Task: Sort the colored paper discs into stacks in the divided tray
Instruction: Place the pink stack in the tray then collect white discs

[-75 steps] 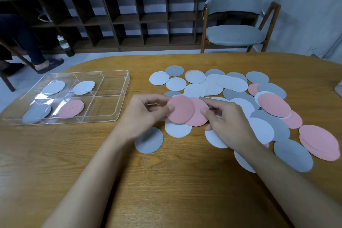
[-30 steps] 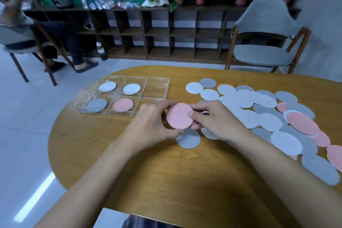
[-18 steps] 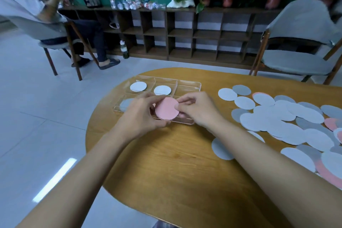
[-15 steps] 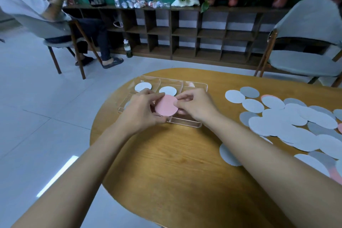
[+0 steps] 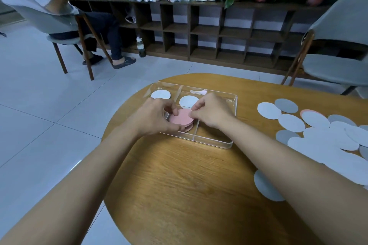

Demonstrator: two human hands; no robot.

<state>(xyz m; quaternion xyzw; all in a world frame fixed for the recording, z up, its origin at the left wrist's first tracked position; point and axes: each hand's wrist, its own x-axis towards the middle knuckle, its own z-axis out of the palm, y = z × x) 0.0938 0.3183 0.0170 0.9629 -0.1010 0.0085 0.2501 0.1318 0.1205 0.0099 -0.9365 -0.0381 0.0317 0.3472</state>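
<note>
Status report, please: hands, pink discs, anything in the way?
Left hand and right hand both pinch pink discs. Discs low in near middle compartment of tray. No obstacle seen.

Pink discs [image 5: 181, 119] now inside tray [image 5: 209, 141]

Pink round paper discs [image 5: 181, 119] are seen in a clear colourless plastic divided tray [image 5: 229, 145] with two white round paper discs [image 5: 161, 94], while white loose discs [image 5: 268, 110] and grey loose discs [image 5: 286, 105] are spread over a honey-brown, dark-grained wooden table [image 5: 189, 185].
</note>
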